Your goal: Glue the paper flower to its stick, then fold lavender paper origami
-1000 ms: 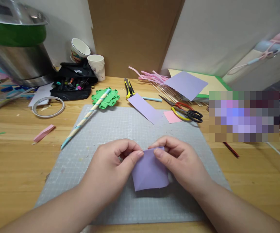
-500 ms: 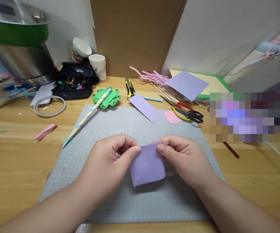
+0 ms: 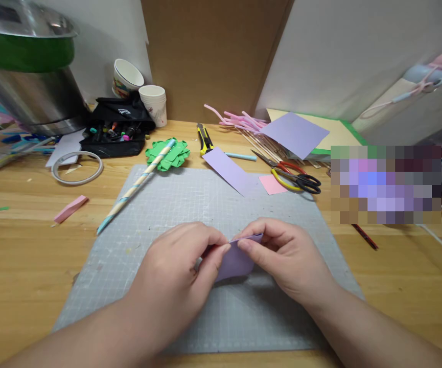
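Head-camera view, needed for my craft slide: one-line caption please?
Left hand and right hand pinch folded lilac paper over a grey cutting mat; scissors, utility knife, green paper flower beyond.

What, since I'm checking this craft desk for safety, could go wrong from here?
1. The left hand and right hand pinch the purple paper by its top edge, so the crease might come out crooked or the paper tear.
2. The scissors and the knife lie near the purple strip at the mat's far edge; a careless reach there might brush them.
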{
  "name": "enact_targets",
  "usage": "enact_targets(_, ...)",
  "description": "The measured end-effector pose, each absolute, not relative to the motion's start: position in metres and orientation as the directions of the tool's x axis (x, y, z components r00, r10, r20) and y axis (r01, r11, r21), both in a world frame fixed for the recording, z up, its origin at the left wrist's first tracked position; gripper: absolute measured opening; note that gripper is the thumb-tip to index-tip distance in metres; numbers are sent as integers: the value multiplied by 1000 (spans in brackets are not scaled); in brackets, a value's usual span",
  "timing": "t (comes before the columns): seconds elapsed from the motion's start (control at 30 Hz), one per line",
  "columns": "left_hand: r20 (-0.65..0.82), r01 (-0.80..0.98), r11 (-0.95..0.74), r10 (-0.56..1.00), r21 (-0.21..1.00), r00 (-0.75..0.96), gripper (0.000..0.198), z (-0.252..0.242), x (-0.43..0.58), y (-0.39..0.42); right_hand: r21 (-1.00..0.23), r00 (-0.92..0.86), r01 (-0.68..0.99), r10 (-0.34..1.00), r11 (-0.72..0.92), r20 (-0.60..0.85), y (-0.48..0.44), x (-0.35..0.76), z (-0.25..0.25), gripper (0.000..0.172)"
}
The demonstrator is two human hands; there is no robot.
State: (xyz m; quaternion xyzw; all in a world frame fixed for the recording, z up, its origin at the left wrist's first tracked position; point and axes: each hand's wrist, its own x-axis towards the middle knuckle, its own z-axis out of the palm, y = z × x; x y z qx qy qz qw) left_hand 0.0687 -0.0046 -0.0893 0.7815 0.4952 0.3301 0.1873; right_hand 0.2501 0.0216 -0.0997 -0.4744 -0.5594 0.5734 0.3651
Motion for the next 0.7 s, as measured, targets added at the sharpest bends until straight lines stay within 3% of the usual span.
enact_targets(0.23, 366, 655, -443, 893, 613, 261, 9, -85, 69, -5, -991, -171, 26, 976, -132, -134, 21, 255, -101, 16)
enact_targets(0.53, 338, 653, -406, 911, 639, 235, 9, -84, 69, -4, -989, -206, -80, 973, -122, -104, 19, 261, -110, 12)
enact_targets(0.63, 266, 617, -327, 945, 716, 191, 10, -83, 70, -3, -986, -229, -83, 966, -143, -121, 21, 263, -108, 15)
enact_targets(0.7, 124, 543, -201, 977, 815, 176, 12, -82, 71, -1, -979, -257, -84, 953, -187, -160, 23, 264, -107, 18)
